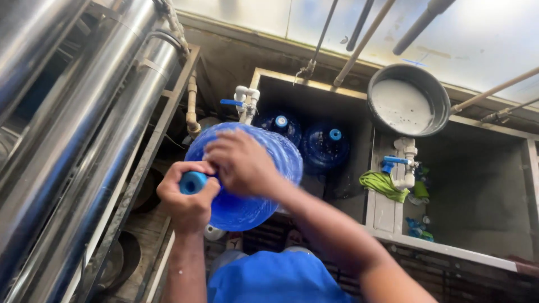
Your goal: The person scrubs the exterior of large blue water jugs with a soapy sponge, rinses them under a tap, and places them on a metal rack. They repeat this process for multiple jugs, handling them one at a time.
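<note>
A large translucent blue water jug (255, 188) is tilted toward me, held above the floor in front of my chest. My left hand (188, 202) is wrapped around its neck just below the light blue cap (193, 182). My right hand (241, 163) lies spread on the jug's ribbed shoulder, fingers toward the neck. Two more blue jugs (324, 147) with blue caps stand upright below in a dark concrete trough (314, 90).
Shiny steel pipes (84, 129) in a metal frame run along the left. A white valve with blue handle (244, 104) stands behind the jug; another valve (401, 163) and a green cloth (384, 184) sit on the trough's divider. A grey basin (409, 101) rests on the rim.
</note>
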